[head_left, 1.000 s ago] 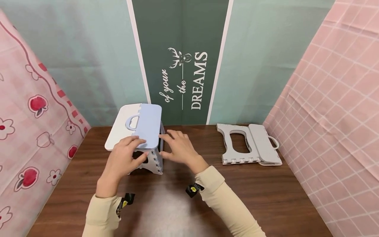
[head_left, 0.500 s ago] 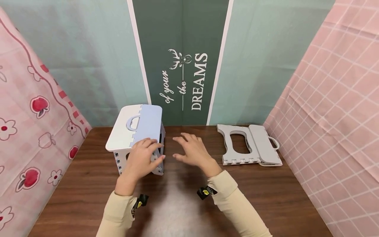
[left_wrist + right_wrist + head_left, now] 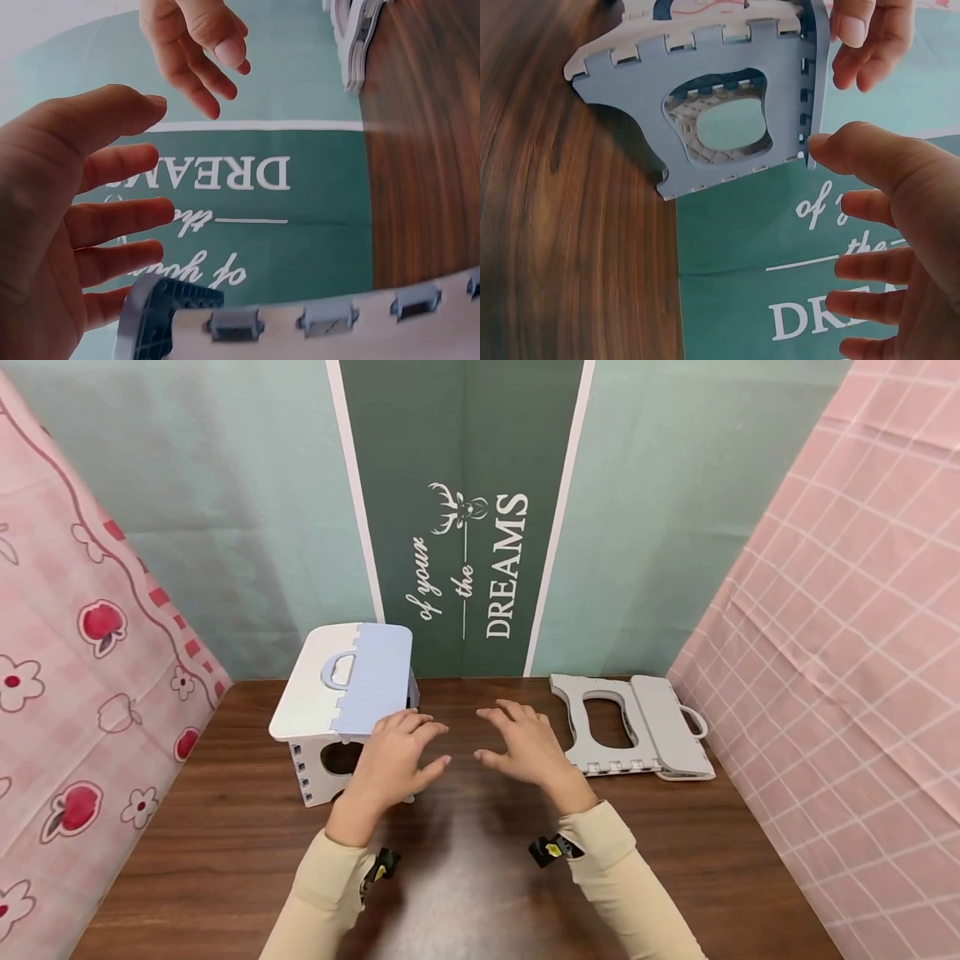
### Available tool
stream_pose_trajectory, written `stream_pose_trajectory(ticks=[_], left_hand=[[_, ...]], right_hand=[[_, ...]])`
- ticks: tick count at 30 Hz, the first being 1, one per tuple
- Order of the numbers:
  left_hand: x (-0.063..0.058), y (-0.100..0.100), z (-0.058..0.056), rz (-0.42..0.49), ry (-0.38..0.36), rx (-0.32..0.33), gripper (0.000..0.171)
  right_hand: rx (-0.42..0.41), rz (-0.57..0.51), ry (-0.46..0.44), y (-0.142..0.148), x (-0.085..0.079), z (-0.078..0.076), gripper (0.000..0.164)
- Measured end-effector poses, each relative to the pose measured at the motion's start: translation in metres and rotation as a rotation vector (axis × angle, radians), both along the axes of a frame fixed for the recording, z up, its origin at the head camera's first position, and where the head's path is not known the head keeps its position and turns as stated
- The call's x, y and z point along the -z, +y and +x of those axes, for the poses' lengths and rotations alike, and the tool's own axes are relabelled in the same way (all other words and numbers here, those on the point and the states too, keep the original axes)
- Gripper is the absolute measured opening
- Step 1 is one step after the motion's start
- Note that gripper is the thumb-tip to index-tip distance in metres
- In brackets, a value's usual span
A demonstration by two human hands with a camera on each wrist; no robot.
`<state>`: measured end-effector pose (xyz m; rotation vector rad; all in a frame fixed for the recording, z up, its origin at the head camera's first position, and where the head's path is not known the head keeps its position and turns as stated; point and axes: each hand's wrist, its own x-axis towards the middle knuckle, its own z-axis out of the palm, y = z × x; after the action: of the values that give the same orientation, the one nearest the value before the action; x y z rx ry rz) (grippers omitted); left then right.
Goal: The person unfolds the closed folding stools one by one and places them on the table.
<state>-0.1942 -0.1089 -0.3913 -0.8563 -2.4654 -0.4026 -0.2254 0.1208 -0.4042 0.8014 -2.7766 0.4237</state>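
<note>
A white and pale blue folding step stool (image 3: 375, 677) stands unfolded at the back left of the table, its small handle lying on the top. My left hand (image 3: 393, 756) is over the stool's front right corner, fingers spread and slightly bent, holding nothing. To the right of it, my right hand (image 3: 525, 743) hovers above the table with loose fingers and nothing in its grasp. The right wrist view shows the stool's blue side (image 3: 645, 97) with its oval opening. Flat at the back right lies a folded grey-white step stool (image 3: 667, 727), its loop handle pointing right.
The brown wood-grain table (image 3: 465, 893) meets a green lettered backdrop (image 3: 465, 443) at the back. Pink patterned cloth (image 3: 97, 718) hangs on the left, and pink checked cloth (image 3: 825, 635) on the right.
Both hands have moved right, away from the unfolded stool's top, the right hand now well apart from it. Both stools have stayed in place.
</note>
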Motion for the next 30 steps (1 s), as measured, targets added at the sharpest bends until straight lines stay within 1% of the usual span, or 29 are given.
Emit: stream_pose_trajectory(ticks=[6, 9, 14, 17, 23, 27, 30], left_hand=[[0.004, 0.013, -0.003, -0.049, 0.02, 0.009, 0.036], [0.006, 0.02, -0.004, -0.054, 0.01, 0.02, 0.037], [0.012, 0.03, -0.004, -0.079, -0.055, 0.021, 0.042], [0.017, 0.037, -0.004, -0.072, -0.091, 0.013, 0.044], [0.026, 0.052, -0.004, -0.082, -0.125, -0.028, 0.044], [0.033, 0.059, -0.006, -0.101, -0.174, -0.049, 0.044], [0.039, 0.065, -0.008, -0.108, -0.21, -0.057, 0.045]], right_hand=[[0.033, -0.011, -0.001, 0.013, 0.007, 0.002, 0.059], [0.054, -0.017, -0.008, 0.019, 0.011, 0.004, 0.058], [0.084, 0.001, -0.033, 0.028, 0.018, 0.008, 0.06], [0.105, 0.012, -0.048, 0.034, 0.02, 0.009, 0.06], [0.122, 0.015, -0.067, 0.047, 0.023, 0.008, 0.059], [0.138, 0.025, -0.077, 0.055, 0.027, 0.006, 0.059], [0.164, 0.032, -0.087, 0.064, 0.031, 0.009, 0.06]])
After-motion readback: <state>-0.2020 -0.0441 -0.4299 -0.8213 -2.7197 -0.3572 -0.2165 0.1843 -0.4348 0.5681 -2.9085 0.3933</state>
